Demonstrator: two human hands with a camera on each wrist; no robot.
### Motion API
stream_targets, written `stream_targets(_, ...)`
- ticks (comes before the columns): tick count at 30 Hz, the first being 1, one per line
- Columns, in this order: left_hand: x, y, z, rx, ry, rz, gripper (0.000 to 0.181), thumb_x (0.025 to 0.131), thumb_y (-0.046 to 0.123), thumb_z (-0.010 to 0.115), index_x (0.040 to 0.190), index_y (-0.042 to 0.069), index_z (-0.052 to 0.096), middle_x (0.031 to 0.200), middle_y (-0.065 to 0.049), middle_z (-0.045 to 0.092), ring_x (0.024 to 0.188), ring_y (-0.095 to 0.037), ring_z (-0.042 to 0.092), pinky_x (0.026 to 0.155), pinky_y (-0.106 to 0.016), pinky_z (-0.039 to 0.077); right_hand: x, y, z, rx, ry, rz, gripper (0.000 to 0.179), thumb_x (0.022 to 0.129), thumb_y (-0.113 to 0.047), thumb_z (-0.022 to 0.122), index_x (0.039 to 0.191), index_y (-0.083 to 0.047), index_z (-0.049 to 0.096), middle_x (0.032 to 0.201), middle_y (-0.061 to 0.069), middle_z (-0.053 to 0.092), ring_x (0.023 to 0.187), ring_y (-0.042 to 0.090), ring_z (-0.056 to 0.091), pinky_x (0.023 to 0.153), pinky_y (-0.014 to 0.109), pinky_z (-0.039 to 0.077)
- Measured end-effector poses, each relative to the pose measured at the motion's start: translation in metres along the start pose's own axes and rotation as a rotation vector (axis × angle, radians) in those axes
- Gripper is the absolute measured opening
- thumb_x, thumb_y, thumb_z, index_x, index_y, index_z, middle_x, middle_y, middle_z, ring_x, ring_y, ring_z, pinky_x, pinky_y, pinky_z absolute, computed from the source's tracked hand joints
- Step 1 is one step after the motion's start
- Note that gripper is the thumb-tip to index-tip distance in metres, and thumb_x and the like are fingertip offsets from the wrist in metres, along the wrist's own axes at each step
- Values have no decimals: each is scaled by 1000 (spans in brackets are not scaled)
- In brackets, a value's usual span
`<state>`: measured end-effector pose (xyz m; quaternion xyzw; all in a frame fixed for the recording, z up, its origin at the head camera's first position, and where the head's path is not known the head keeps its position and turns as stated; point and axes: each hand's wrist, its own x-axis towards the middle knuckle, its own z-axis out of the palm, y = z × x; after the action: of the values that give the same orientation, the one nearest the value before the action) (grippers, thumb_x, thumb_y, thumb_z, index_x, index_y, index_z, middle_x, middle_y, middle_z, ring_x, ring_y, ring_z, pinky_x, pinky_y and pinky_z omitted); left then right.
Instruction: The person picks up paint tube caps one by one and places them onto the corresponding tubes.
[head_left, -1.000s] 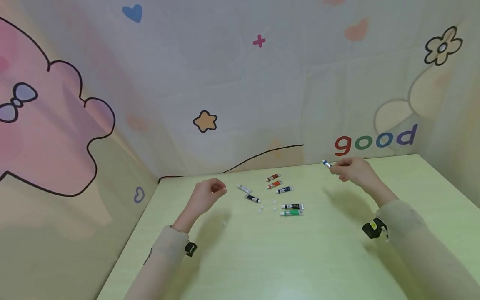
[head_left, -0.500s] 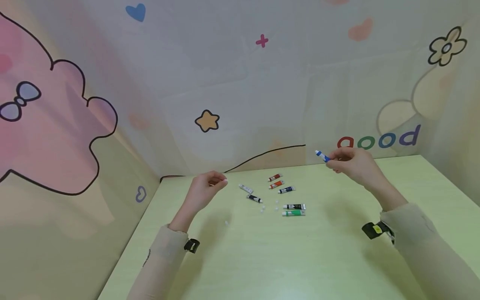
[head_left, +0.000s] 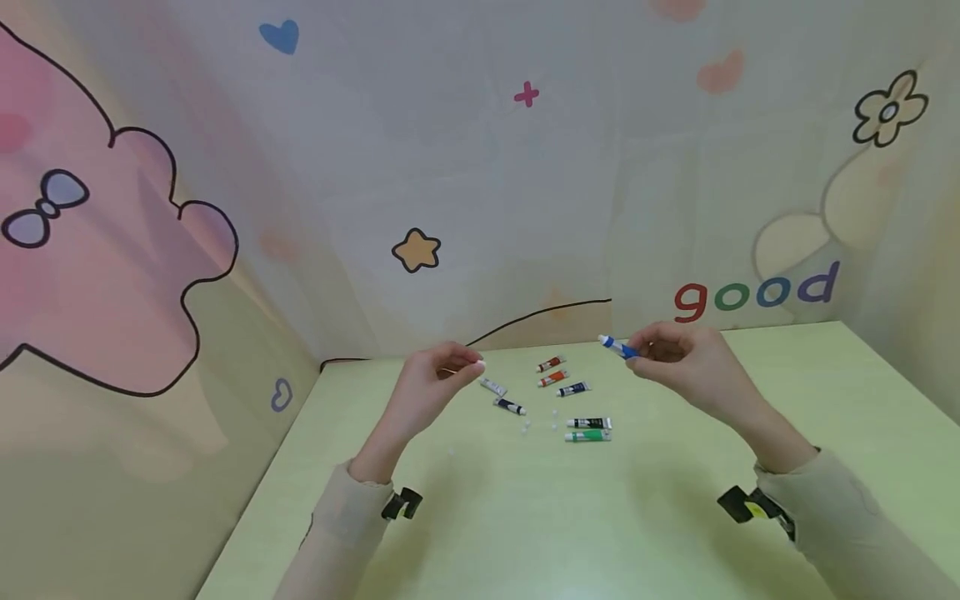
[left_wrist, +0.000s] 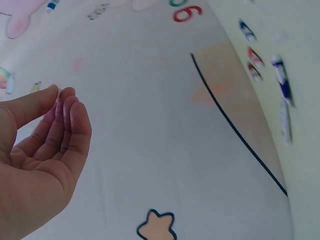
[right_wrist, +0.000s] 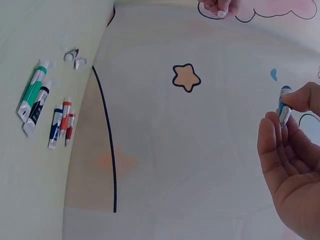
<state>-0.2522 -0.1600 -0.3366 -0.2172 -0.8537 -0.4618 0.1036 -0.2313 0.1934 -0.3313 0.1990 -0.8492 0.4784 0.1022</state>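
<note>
My right hand [head_left: 693,362] pinches a blue and white paint tube [head_left: 618,347] above the table, its narrow end pointing left. In the right wrist view the thumb presses that blue tube [right_wrist: 285,106] against the fingers. My left hand [head_left: 429,392] is raised at the left, pinching a small white cap [head_left: 481,366] between thumb and fingertips. The left wrist view shows that left hand [left_wrist: 47,145] with the cap almost hidden. A gap separates the two hands. Below and between them lie a white tube [head_left: 493,387] and a dark blue tube [head_left: 510,407].
On the table [head_left: 525,525] also lie a green tube [head_left: 588,436], a black tube [head_left: 589,423], another dark blue tube [head_left: 573,389], an orange tube [head_left: 553,378] and a red tube [head_left: 551,363]. Several small white caps [head_left: 527,427] are scattered nearby. A patterned cloth wall [head_left: 480,192] stands behind.
My right hand has come left with the blue tube, rising and then lowering. The left hand has shifted slightly right with the white cap. The things on the table lie as before.
</note>
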Motion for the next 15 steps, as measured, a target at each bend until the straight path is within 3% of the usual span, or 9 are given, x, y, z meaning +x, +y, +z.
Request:
stream_targets(5, -10, 18, 10, -124, -16, 1, 17, 95, 21, 72, 108, 10, 73, 99, -2, 72, 90, -24, 68, 80, -30, 55, -12, -14, 17, -25, 3, -109, 17, 90, -9, 76, 106, -8, 71, 92, 0, 71, 81, 14, 67, 75, 23, 55)
stream_targets(9, -19, 31, 18, -217, -28, 4, 18, 95, 22, 73, 110, 11, 73, 102, -2, 72, 94, -28, 68, 82, -31, 56, -17, -21, 29, -73, 35, -262, 19, 86, -5, 79, 102, -13, 74, 92, -8, 69, 79, 9, 65, 75, 21, 55)
stream_targets(15, -33, 42, 31, -280, -56, 22, 16, 96, 19, 72, 110, 11, 73, 102, -2, 72, 90, -18, 69, 84, -32, 57, -22, -21, 46, -105, 79, -519, 28, 80, 0, 82, 101, -16, 73, 97, -12, 67, 78, 4, 63, 71, 16, 53)
